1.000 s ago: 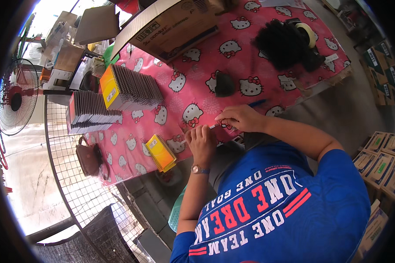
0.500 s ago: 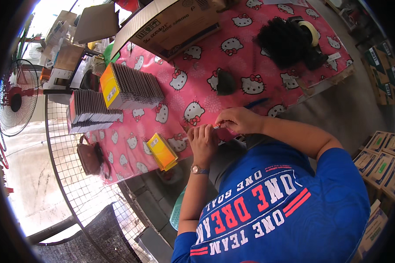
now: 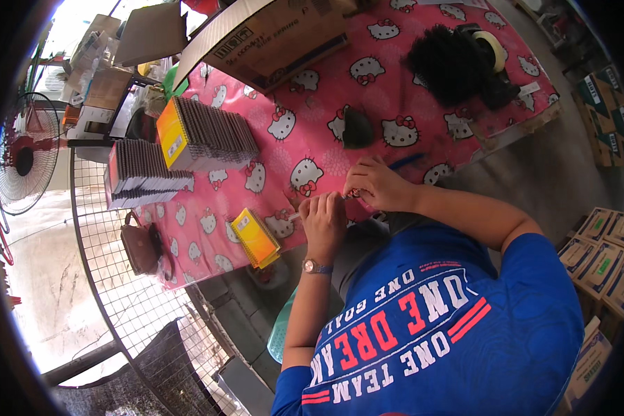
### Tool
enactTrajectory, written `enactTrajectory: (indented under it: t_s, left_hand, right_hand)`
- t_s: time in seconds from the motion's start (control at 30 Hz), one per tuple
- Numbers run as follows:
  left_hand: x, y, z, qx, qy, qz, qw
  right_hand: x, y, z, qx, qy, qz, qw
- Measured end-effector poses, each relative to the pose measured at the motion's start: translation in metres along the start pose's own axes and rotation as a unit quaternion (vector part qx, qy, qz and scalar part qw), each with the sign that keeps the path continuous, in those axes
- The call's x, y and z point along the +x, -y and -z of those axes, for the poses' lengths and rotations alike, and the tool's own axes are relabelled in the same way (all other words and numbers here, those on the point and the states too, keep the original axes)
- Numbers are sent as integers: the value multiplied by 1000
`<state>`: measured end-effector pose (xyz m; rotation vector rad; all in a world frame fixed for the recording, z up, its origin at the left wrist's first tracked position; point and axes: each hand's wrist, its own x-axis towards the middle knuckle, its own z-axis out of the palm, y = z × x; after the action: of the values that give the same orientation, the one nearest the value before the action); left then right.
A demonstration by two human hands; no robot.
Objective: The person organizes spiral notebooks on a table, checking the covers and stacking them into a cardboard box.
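Left hand [image 3: 324, 216] and right hand [image 3: 376, 184] together pinch a small pale item [image 3: 334, 199], each grip clenched, at the tabletop [image 3: 284, 145] near edge.

A table [image 3: 409, 90] is covered by a pink cloth printed with white cartoon cats; a wire mesh panel [image 3: 118, 277] is set along its near-left edge; a standing fan [image 3: 21, 163] is seen beyond it. Bare concrete floor [image 3: 568, 166] is lit by strong daylight; stacked cardboard cartons [image 3: 603, 253] are placed at the right.
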<state>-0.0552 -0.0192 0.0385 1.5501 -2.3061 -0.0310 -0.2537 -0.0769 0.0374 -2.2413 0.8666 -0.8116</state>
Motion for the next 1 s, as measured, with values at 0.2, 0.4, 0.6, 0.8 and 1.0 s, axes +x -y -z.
enactTrajectory:
  t_s: [0.2,0.4,0.6,0.8,1.0]
  left_hand:
    - [-7,-1,-4,2,-3,2,1000]
    - [-10,-1,-7,-8,-17,-4,1000]
    - [-10,-5,-5,11,3,9,1000]
    - [-14,-6,-5,0,-8,14,1000]
    - [-21,8,-10,-6,14,1,1000]
  right_hand:
    - [-5,-10,-8,53,-63,78,994]
    - [-1,5,6,94,43,-48,993]
    - [6,17,14,47,161,-133,977]
    - [17,7,10,81,205,-179,959]
    - [49,-77,31,-267,17,11,964]
